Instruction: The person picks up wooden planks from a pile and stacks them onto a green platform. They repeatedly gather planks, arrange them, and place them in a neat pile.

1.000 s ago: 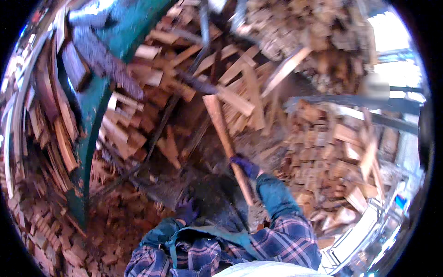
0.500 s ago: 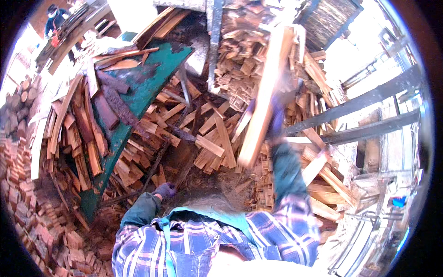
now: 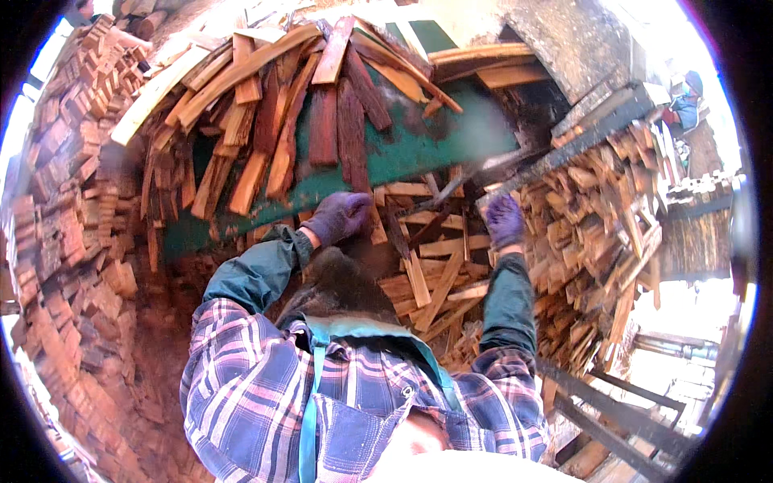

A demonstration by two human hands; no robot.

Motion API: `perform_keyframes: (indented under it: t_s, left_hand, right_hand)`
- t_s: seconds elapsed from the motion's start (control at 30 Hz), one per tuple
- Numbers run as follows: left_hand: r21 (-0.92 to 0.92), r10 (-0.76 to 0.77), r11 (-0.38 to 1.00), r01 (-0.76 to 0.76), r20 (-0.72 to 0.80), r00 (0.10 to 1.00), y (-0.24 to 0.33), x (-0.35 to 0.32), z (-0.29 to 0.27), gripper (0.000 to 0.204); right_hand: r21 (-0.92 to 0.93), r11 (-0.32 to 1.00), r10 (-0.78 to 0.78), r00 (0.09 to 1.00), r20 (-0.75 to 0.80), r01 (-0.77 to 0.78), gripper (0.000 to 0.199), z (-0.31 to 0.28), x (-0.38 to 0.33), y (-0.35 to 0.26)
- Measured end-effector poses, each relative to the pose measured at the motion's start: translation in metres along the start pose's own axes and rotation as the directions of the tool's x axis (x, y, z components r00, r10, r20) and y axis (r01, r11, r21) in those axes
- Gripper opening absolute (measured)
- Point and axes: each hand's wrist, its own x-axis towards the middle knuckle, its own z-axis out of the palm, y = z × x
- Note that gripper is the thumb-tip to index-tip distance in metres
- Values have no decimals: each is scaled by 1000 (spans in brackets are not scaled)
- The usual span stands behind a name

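My left hand [image 3: 339, 217], in a purple glove, is closed with its fingers curled in. It is just below the end of a dark reddish split log [image 3: 352, 137], one of several pieces on a green metal surface [image 3: 427, 141]; whether they touch is unclear. I see nothing in this hand. To the right, my right hand [image 3: 505, 220], gloved in purple too, is closed with no piece of wood in it. It is raised beside a stacked pile of split firewood [image 3: 580, 197]. Between my hands, loose sticks of split wood [image 3: 441, 290] lie at angles.
A tall stack of cut wood [image 3: 80, 258] curves along my left side. A dark beam [image 3: 588, 133] runs diagonally above the right pile. Metal rails [image 3: 628, 423] stand at the lower right. Another person [image 3: 686, 101] is at the far right edge.
The long pale piece of split firewood has left my right hand. My view has swung left, toward the green surface. My left hand has come up to the wood hanging over its edge.
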Motion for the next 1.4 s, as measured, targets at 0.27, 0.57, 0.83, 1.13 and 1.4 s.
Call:
perform_keyframes:
  t_s: [0.27, 0.57, 0.83, 1.13, 1.4]
  left_hand:
    - [362, 203, 852, -379, 440, 875, -58, 174, -42, 39]
    - [377, 176, 877, -298, 326, 929, -122, 111, -80, 20]
    - [265, -99, 961, 83, 47, 994, -94, 93, -99, 15]
    - [42, -200, 980, 197, 87, 976, -117, 85, -95, 15]
    - [-909, -630, -199, 367, 405, 663, -108, 129, -157, 57]
  right_hand:
    - [-613, 789, -94, 994, -47, 46, 39, 235, 123, 53]
    - [-795, 119, -493, 730, 473, 595, 68, 362, 236, 26]
    - [-943, -285, 140, 981, 136, 172, 58, 455, 331, 43]
    - [-647, 747, 204, 873, 443, 154, 48, 439, 231, 78]
    - [-489, 835, 477, 773, 419, -251, 43, 440, -6, 53]
